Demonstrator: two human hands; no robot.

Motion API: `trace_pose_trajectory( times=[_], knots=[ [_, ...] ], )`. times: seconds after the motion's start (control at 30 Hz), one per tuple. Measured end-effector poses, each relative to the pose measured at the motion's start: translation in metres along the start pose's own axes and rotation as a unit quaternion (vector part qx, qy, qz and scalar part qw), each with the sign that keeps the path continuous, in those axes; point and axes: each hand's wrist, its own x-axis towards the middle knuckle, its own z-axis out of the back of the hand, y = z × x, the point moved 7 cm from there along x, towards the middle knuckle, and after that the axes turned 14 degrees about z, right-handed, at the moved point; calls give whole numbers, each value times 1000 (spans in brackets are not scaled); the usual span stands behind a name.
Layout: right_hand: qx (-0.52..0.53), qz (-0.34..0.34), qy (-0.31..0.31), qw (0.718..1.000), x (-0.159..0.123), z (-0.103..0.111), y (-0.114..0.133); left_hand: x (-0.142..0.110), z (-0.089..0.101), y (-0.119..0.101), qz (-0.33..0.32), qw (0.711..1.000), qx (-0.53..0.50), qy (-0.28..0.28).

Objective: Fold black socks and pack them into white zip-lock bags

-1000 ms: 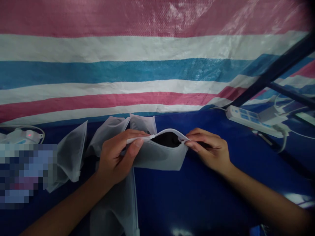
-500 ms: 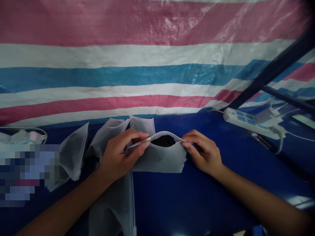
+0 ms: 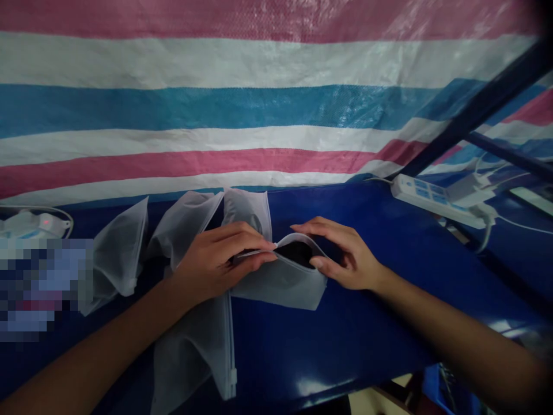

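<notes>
A frosted zipper bag point(image 3: 276, 286) is gaping at its top right, with a dark inside showing. My left hand point(image 3: 228, 253) pinches the bag's top edge near the zip slider, thumb below and fingers above. My right hand point(image 3: 345, 253) is curled around the right end of the mouth. Its thumb is at the near rim and its fingers are by the far rim, well apart from each other. Behind the held bag lies another frosted bag point(image 3: 248, 210). Under my left forearm a larger zipper bag point(image 3: 194, 357) is spread out, partly hidden.
More frosted bags, one point(image 3: 118, 253) at left and one point(image 3: 185, 216) beyond my left hand, lie on the blue tabletop point(image 3: 280, 357). A power strip point(image 3: 436, 199) with plugs and cables sits at back right. Striped sheeting point(image 3: 259, 104) hangs behind. A blue bin point(image 3: 444, 389) shows below the front edge.
My right hand has gone from pinching the bag's right corner to curling around its mouth, fingers wider apart. The left pinch has shifted slightly right. The view has tilted down.
</notes>
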Motion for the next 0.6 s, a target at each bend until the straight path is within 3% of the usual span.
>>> trace_pose_trajectory(
  times=[0.13, 0.6],
  knots=[
    [72, 24, 30, 997, 2, -7, 6, -2, 1, -1, 3, 1000, 15, -7],
    [49, -25, -7, 998, 0, -5, 3, 2, 7, 9, 67, 996, 53, -28]
  ],
)
